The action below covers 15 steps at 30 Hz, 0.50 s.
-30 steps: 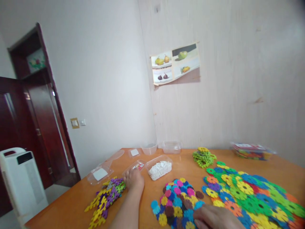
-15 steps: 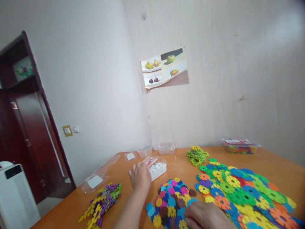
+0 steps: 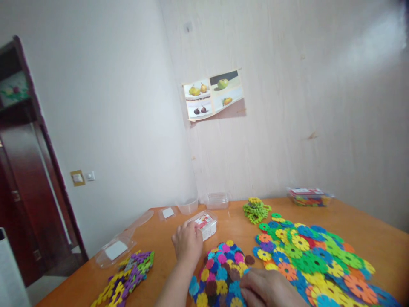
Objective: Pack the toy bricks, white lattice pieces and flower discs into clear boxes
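My left hand (image 3: 188,241) is curled over the near left end of a clear plastic box (image 3: 209,230) with white contents. Its lid, with a red and white label (image 3: 203,220), lies flat on top. The fingertips are partly hidden. At the bottom, my right hand (image 3: 270,288) has its fingers closed at the right side of a heap of small flower-shaped discs (image 3: 221,273) in pink, blue, yellow and brown. Whatever those fingers hold does not show.
Larger notched discs (image 3: 306,256) spread across the right of the table (image 3: 171,264). Green linking pieces (image 3: 256,211) stand behind, near a filled clear box (image 3: 309,197). Yellow and purple pieces (image 3: 128,277) lie left. Clear containers (image 3: 217,201) and a lid (image 3: 116,250) line the back and left.
The box's lid, tilted up earlier, now lies flat over the white contents. My right hand stays low at the disc heap. The view has swung slightly to the right.
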{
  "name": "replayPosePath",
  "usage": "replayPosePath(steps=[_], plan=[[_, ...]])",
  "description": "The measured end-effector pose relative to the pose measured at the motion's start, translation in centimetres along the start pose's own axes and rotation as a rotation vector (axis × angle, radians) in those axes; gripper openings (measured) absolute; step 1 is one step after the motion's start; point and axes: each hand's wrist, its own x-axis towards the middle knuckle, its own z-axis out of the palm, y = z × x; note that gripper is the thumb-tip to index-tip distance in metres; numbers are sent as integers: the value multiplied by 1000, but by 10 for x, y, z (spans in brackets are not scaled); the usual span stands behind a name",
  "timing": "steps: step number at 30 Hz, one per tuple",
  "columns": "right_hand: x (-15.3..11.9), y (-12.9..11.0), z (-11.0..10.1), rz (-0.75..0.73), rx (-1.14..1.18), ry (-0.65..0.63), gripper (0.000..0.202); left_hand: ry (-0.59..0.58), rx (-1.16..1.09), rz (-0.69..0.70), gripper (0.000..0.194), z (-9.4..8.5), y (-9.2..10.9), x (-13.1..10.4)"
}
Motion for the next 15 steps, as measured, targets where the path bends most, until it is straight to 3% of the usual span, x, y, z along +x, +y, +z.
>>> replayPosePath(steps=[5, 9, 15], plan=[[5, 2, 0, 47, 30, 135, 23, 191, -268, -216, 33, 17, -43, 13], [24, 0, -2, 167, 16, 182, 24, 219, -463, -353, 37, 42, -73, 27], [80, 15, -8, 239, -25, 270, 20, 201, -799, -587, 31, 47, -72, 24]])
